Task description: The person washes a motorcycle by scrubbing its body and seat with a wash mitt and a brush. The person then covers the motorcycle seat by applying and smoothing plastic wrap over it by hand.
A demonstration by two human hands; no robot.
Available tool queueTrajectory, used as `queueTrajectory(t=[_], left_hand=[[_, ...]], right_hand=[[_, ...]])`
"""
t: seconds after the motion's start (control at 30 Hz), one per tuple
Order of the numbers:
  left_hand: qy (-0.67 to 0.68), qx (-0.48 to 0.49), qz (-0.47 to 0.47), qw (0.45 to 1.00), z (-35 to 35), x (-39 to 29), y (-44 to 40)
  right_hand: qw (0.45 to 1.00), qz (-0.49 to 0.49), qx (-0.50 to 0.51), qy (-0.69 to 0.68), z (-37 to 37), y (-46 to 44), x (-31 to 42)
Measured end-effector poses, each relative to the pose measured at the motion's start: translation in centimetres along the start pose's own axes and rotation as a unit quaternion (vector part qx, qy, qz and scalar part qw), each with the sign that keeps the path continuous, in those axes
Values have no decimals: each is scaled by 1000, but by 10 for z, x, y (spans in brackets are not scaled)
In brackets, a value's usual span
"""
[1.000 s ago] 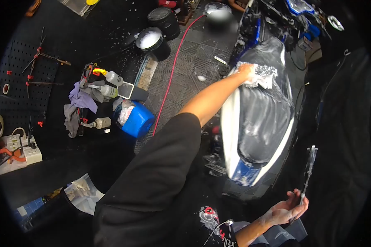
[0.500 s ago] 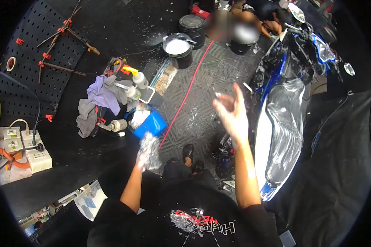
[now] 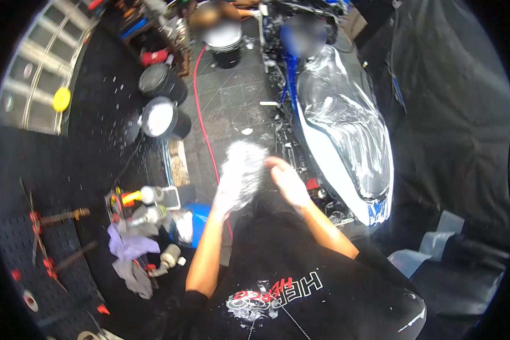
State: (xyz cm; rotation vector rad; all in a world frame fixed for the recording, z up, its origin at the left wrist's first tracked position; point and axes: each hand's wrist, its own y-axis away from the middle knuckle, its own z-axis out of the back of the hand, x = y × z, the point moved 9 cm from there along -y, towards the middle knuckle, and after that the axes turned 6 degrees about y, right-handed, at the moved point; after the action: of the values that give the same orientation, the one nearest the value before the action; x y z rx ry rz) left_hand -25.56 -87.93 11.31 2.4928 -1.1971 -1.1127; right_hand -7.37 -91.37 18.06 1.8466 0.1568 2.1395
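My left hand (image 3: 226,195) is in front of my chest with a foam-covered, shaggy wash mitt (image 3: 245,170), blurred by motion. Whether the mitt is worn or gripped is hidden by foam. Just to its right is my right hand (image 3: 292,187), open and streaked with white foam, its fingertips close to the mitt. Further right stands a motorcycle with a black seat (image 3: 348,139) smeared with foam and a white-and-blue side panel (image 3: 334,170). Neither hand touches it.
A red hose (image 3: 205,122) crosses the floor. At left are a foam-filled bucket (image 3: 160,120), a lidded black bucket (image 3: 160,79), spray bottles (image 3: 150,195), a purple cloth (image 3: 131,243) and a blue container (image 3: 199,225). Another person's arm reaches in beyond the far bucket (image 3: 228,58).
My left hand has moved forward and right with the mitt, away from the blue container. My right hand has come lower and nearer the mitt. The view has turned towards the right.
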Motion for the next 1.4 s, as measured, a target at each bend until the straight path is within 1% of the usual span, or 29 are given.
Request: queueTrajectory(t=[0.03, 0.07, 0.1, 0.13, 0.17, 0.2, 0.27, 0.33, 0.4, 0.43, 0.47, 0.5, 0.53, 0.57, 0.6, 0.63, 0.67, 0.73, 0.8, 0.83, 0.93, 1.03, 1.07, 1.1, 1.13, 1.23, 1.27, 1.3, 1.4], left_hand=[[-5, 86, 37, 996, -52, 0, -36], [-15, 170, 71, 983, -104, -1, -68], [-191, 270, -30, 943, -171, -26, -67], [-379, 341, -100, 855, -225, -36, -63], [-528, 390, -196, 728, -276, -46, -57], [-545, 452, -215, 673, -313, -55, -50], [-526, 524, -168, 648, -331, -54, -61], [-559, 513, -142, 636, -329, -68, -92], [-544, 502, -145, 656, -307, -89, -132], [-542, 487, -111, 676, -298, -107, -157], [-542, 455, -55, 704, -287, -124, -182], [-569, 444, -93, 686, -282, -144, -208], [-567, 388, -52, 724, -272, -167, -234], [-577, 347, -65, 736, -273, -194, -257], [-574, 303, -120, 751, -279, -226, -278], [-625, 275, -191, 705, -279, -254, -304], [-612, 237, -257, 709, -285, -282, -324], [-657, 167, -388, 624, -299, -322, -354], [-649, 185, -410, 614, -304, -330, -386], [-622, 215, -418, 627, -304, -326, -400], [-583, 248, -353, 688, -287, -309, -439], [-604, 290, -278, 688, -274, -292, -465], [-613, 301, -259, 683, -269, -286, -472], [-645, 309, -208, 667, -258, -278, -482], [-666, 304, -146, 665, -243, -271, -490], [-718, 308, -90, 618, -196, -267, -499], [-724, 287, -48, 626, -173, -263, -502], [-743, 287, -28, 604, -158, -258, -504], [-788, 297, 7, 539, -128, -239, -504]], right_hand=[[985, -16, -150, -81, 30, -3, -26], [961, -30, -229, -154, 60, -10, -40], [926, -36, -303, -224, 95, -9, -50], [894, -28, -351, -279, 127, -4, -58], [866, -14, -389, -314, 158, 1, -63], [845, 2, -417, -335, 187, 11, -64], [812, 23, -467, -349, 235, 41, -61], [799, 35, -498, -336, 275, 75, -50], [808, 32, -504, -302, 297, 106, -30], [824, 30, -494, -276, 302, 117, -14], [843, 24, -480, -242, 300, 121, 3], [862, 14, -466, -200, 295, 122, 18], [880, 3, -451, -151, 285, 118, 32], [876, -50, -478, -38, 282, 108, 38], [846, -125, -510, 93, 281, 93, 44], [758, -242, -551, 249, 286, 75, 50], [706, -330, -514, 358, 286, 65, 3], [596, -544, -451, 382, 275, 18, -36], [542, -585, -463, 386, 292, -9, -39], [516, -605, -464, 391, 305, -19, -39], [584, -555, -404, 434, 349, -61, -47], [663, -523, -246, 475, 380, -143, -70], [691, -504, -192, 481, 379, -173, -84], [703, -474, -202, 490, 378, -204, -100], [715, -438, -211, 501, 376, -241, -112], [763, -351, -247, 484, 354, -357, -107], [772, -323, -266, 478, 344, -389, -105], [752, -310, -297, 500, 336, -409, -107], [746, -335, -192, 544, 330, -429, -75]])
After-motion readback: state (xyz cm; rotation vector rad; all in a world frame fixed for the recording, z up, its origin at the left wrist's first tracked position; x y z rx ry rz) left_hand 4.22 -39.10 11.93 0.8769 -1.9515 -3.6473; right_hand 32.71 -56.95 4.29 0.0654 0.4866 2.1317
